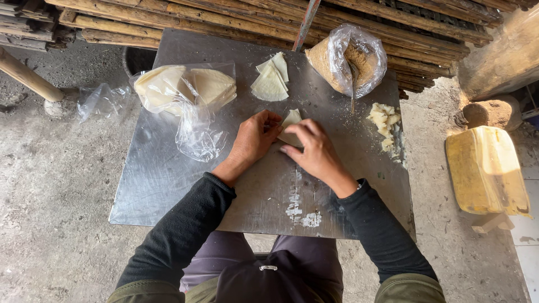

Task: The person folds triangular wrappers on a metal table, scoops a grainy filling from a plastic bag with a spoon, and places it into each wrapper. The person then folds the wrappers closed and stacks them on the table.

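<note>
Both our grips, left hand [255,137] and right hand [314,148], pinch one half-folded wrapper [291,120]; three folded pieces [271,78] lie finished, the bagged stack [185,87] remains.

left hand [254,138]: palm down, fingers curled inward, fingertips pressed toward the right hand | right hand [312,148]: palm down, fingers bent, thumb tucked, fingertips meeting the left | wrists: angled inward, close together | forearms: in dark long sleeves, converging from the body in a V | elbows: bent, spread wide
</note>
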